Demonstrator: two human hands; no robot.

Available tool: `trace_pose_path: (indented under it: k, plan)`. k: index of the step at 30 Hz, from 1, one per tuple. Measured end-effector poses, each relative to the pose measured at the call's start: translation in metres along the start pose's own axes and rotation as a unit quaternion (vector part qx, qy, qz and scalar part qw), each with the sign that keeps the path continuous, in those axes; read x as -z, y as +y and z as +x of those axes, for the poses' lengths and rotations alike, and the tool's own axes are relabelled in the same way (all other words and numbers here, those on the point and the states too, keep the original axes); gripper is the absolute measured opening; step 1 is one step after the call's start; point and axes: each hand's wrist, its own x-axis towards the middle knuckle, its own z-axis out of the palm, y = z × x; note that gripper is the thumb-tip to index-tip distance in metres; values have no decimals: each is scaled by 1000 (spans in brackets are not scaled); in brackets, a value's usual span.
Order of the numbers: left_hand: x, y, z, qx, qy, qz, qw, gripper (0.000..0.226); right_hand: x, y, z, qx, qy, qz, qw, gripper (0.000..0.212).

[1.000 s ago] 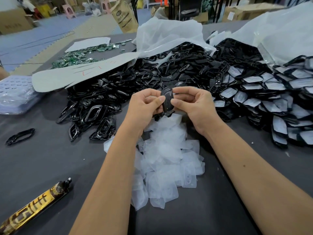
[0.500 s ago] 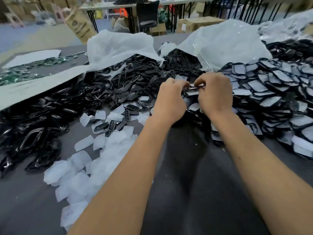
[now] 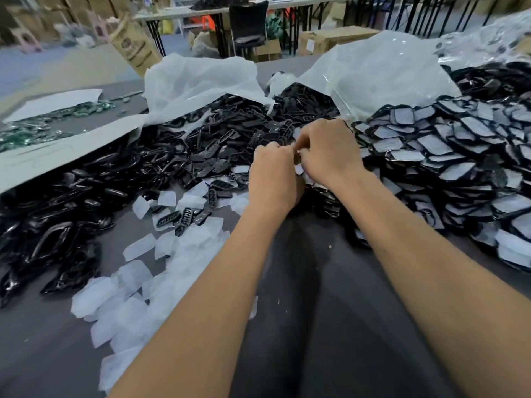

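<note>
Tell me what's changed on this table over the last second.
The left hand and right hand moved forward from the white film scraps to the heap of film-covered parts. There they now pinch one film-covered part at the heap's near edge. The plastic bags stayed put.

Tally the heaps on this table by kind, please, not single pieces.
Glossy black frames: 1
Perforated black pieces: 1
Film-covered black shells: 1
Loose white film pieces: 1
Green parts: 1
Total: 5 heaps
</note>
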Motion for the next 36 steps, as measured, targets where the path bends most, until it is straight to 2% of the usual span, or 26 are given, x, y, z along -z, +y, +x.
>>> trace_pose_path:
  k: [3,5,9,16,19,22,26,28,30,33,36]
  plan:
    - [6,-16,1,36,-20,94,995,12,-18,-23,6,58,-60,-67,994,30]
    - [7,-28,0,59,-37,109,992,19,-27,-32,9,81,-106,-104,986,25]
    - [6,-34,-5,99,8,15,995,23,-36,-37,12,85,-113,-98,985,19]
    - [16,-36,-8,145,23,-97,984,31,-36,-32,10,104,-85,-79,988,21]
    - [30,-49,-14,165,53,-113,978,33,-36,-40,9,115,-53,-28,992,17]
    - [47,-70,-23,204,68,-124,969,34,-42,-67,3,93,-27,88,991,6]
    - [77,-109,-51,241,79,-122,960,30,-61,-120,-15,88,-39,226,969,26]
    - [95,-128,-66,260,86,-109,955,28,-69,-142,-25,97,-63,259,959,32]
    - [113,-145,-82,285,77,-75,953,23,-79,-162,-36,116,-104,275,949,29]
    - [138,-165,-103,327,56,24,943,16,-89,-186,-51,145,-158,285,934,31]
    - [160,-180,-120,385,-35,146,911,15,-93,-202,-63,166,-184,295,923,38]
